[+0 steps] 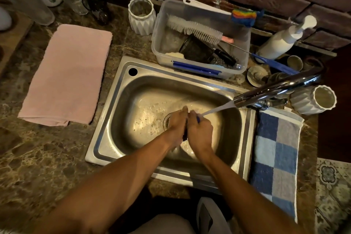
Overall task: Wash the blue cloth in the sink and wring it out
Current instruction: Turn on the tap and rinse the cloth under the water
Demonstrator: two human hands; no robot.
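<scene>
Towel, pink and folded, lies on the marble surface at nine o'clock from the sink, well apart from the work and dry enough to take the cloth later. Inside the basin, near its middle and just over the drain, the left hand and the right hand are pressed close together, fingers curled, with the blue cloth bunched between them; only a sliver of blue shows at the right hand's knuckles and a dark fold hangs below between the wrists. Each grip looks closed around the cloth, though the fingers themselves are mostly hidden. To wash well here, I would judge it best to rub the two fistfuls against each other under the stream, which arrives from the tap at three o'clock, and to shift the hold so fresh folds meet the water. Wringing should be done low in the basin, twisting the hands opposite ways, so drips stay off the checked towel at four o'clock.
</scene>
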